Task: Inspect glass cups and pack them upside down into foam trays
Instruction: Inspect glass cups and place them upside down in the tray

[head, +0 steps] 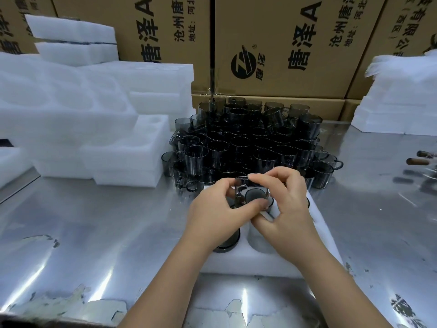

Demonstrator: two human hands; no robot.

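Head view: the left hand (pixel 212 210) and right hand (pixel 285 204) both pinch one smoky glass cup (pixel 252 194) by the fingertips, base toward the camera, just above the foam tray (pixel 316 247) on the tabletop (pixel 94 233). Slick glass in so light a hold could slip and chip against the seated cup (pixel 227 242) below. Counted: one held, one clearly seated, and a pile (pixel 248 143) too many to count.

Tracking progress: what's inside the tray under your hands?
Foam tray: one upside-down cup fills the near-left pocket; the near-right pocket looks empty. Left hand and right hand, gripping the held cup, cover the far pockets.
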